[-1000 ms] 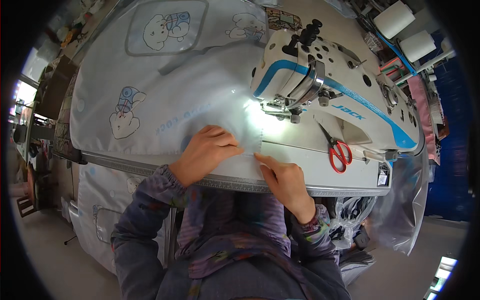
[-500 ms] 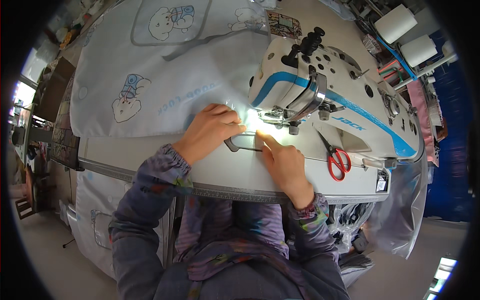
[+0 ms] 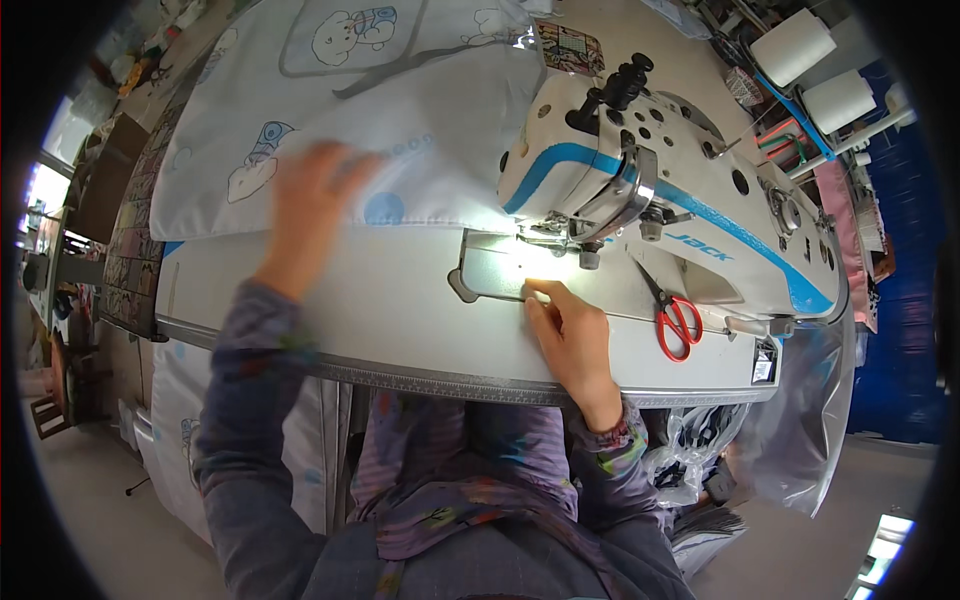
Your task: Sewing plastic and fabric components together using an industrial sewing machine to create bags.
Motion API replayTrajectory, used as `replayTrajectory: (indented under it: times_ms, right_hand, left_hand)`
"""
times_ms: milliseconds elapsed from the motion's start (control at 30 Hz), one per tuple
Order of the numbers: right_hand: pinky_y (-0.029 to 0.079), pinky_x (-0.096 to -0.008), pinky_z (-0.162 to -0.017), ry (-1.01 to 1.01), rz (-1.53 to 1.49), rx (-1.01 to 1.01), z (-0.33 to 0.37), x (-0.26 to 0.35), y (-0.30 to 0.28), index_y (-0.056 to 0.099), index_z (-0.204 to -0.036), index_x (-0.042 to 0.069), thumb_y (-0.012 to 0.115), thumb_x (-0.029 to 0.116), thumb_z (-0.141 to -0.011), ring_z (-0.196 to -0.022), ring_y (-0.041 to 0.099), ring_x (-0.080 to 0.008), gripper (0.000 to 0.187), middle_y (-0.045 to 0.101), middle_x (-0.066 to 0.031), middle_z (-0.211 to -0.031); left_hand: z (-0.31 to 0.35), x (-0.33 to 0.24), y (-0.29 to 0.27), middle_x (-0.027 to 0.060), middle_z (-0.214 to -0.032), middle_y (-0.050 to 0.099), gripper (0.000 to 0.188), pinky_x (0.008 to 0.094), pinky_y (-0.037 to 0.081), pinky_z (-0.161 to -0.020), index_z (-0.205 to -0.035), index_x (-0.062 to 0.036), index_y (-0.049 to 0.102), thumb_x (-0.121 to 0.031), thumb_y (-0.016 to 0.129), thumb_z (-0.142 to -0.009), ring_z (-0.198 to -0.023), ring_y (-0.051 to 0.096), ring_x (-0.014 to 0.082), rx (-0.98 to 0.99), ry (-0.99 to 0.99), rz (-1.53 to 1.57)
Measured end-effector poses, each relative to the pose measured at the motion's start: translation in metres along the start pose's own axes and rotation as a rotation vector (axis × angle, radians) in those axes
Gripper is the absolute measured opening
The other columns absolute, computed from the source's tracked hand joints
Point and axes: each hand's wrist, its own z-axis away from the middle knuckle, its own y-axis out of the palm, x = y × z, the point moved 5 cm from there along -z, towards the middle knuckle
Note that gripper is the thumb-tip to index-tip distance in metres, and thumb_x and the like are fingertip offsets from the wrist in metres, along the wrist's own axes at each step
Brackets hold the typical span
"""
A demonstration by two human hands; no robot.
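Observation:
A sheet of white fabric (image 3: 440,180) printed with bears and blue dots lies over the left of the sewing table, its near edge reaching toward the needle area of the white and blue sewing machine (image 3: 560,170). My left hand (image 3: 315,205) is over the fabric near a printed bear, too blurred for its fingers to be read. At the metal plate (image 3: 490,265) below the lit needle area, my right hand (image 3: 575,335) rests with thumb and index finger drawn together. Whatever they pinch, if anything, is too small to make out.
Red-handled scissors (image 3: 679,328) lie to the right of my right hand. A ruler strip (image 3: 440,385) runs along the table's front edge. White thread cones (image 3: 792,48) stand at the far right, and a clear plastic bag (image 3: 685,450) hangs below the table.
My left hand has left the needle area and moved left and away over the fabric. The fabric's near edge has shifted back, uncovering more of the metal plate. My right hand has drawn slightly nearer.

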Motion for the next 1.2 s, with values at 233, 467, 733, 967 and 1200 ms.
replayTrajectory:
  times_ms: [233, 467, 733, 967, 1200]
  right_hand:
    - [0.055, -0.0322, -0.092, 0.044, -1.119, 0.761, 0.069, 0.108, 0.089, 0.044, -0.151, 0.005, 0.065, 0.012, -0.1, -0.105, 0.066, -0.0165, 0.055, 0.069, -0.012, -0.117]
    - [0.046, -0.0338, -0.102, 0.519, -1.671, 0.558, 0.125, 0.125, 0.13, 0.053, -0.14, 0.001, 0.07, 0.01, -0.095, -0.12, 0.058, -0.018, 0.049, 0.064, -0.005, -0.124]
    - [0.052, -0.0295, -0.085, 0.696, -1.29, 0.448, 0.21, -0.085, -0.01, 0.069, -0.12, -0.001, 0.07, 0.013, -0.093, -0.093, 0.069, -0.016, 0.03, 0.074, -0.0073, -0.105]
    - [0.053, -0.0334, -0.088, 0.62, -1.367, 0.196, 0.195, -0.1, -0.023, 0.064, -0.125, -0.004, 0.065, 0.01, -0.098, -0.096, 0.071, -0.0182, 0.031, 0.074, -0.0094, -0.11]
    - [0.051, -0.0305, -0.094, 0.613, -1.39, 0.214, 0.199, -0.074, -0.01, 0.061, -0.13, -0.005, 0.062, 0.01, -0.101, -0.102, 0.068, -0.0158, 0.032, 0.071, -0.0084, -0.116]
  left_hand:
    - [0.127, 0.039, -0.086, 0.0148, -0.098, 0.061, 0.022, 0.044, 0.051, -0.078, -0.109, -0.005, 0.067, -0.007, 0.053, -0.092, -0.092, 0.062, 0.0351, 0.409, -0.227, -0.017]
    - [0.179, -0.144, -0.182, 0.0089, -0.094, 0.063, 0.017, 0.0384, 0.055, -0.073, -0.1, -0.0101, 0.064, -0.011, 0.065, -0.083, -0.084, 0.066, 0.0262, 0.763, -0.066, 0.375]
    - [0.185, 0.066, -0.071, 0.0182, -0.1, 0.068, 0.036, 0.0458, 0.052, -0.082, -0.123, -0.0011, 0.06, -0.027, 0.065, -0.098, -0.095, 0.066, 0.0395, -0.07, -0.739, 0.19]
    - [0.101, 0.053, -0.031, 0.0185, -0.091, 0.072, 0.06, 0.0471, 0.053, -0.075, -0.094, 0.0027, 0.065, -0.056, 0.072, -0.086, -0.085, 0.069, 0.0367, 0.225, -0.894, 0.299]
    - [0.113, 0.037, -0.031, 0.0079, -0.082, 0.073, 0.052, 0.042, 0.052, -0.066, -0.077, 0.0003, 0.068, -0.05, 0.069, -0.091, -0.08, 0.071, 0.0188, 0.447, -0.806, 0.947]
